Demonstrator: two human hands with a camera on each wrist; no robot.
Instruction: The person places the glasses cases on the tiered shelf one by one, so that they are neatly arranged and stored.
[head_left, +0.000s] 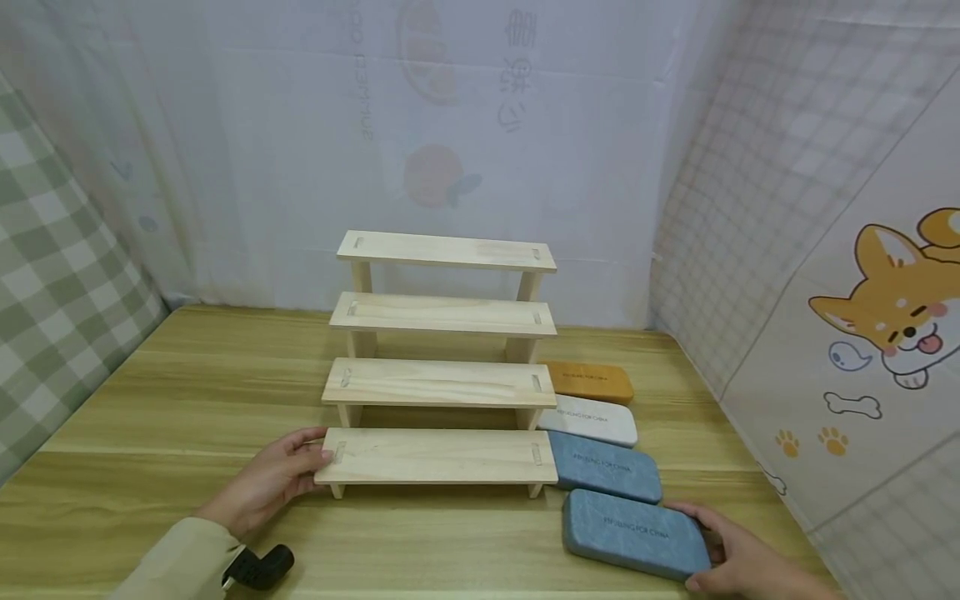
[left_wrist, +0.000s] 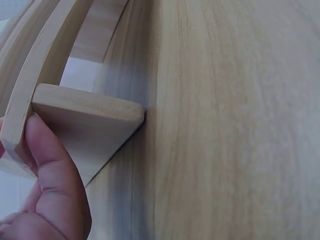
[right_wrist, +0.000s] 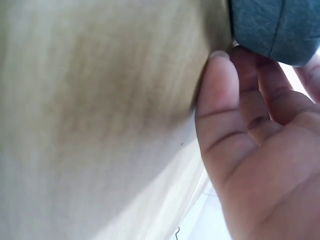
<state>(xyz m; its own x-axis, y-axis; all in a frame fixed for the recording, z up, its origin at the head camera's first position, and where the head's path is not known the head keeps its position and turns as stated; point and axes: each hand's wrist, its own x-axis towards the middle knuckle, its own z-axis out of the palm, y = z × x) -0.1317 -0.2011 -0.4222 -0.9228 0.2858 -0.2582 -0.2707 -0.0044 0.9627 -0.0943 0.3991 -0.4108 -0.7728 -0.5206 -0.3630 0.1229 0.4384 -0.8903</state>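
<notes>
A pale wooden stand with stepped shelves (head_left: 435,457) stands on the table. My left hand (head_left: 273,475) pinches the left end of its lowest shelf. In the left wrist view, the thumb (left_wrist: 50,155) presses under the shelf board (left_wrist: 25,100), beside a support leg (left_wrist: 90,102). My right hand (head_left: 738,554) is at the right end of the nearest blue glasses case (head_left: 633,533), fingers at its far corner and thumb at its near corner. Up close, the right hand's fingers (right_wrist: 255,95) are curled by the case's end (right_wrist: 270,30); part of that contact is hidden.
Behind the nearest case, a second blue case (head_left: 607,467), a white case (head_left: 592,419) and an orange case (head_left: 592,382) line the stand's right side. Fabric hangs at the back (head_left: 262,167), left and right. A black device (head_left: 258,568) is strapped at the left wrist.
</notes>
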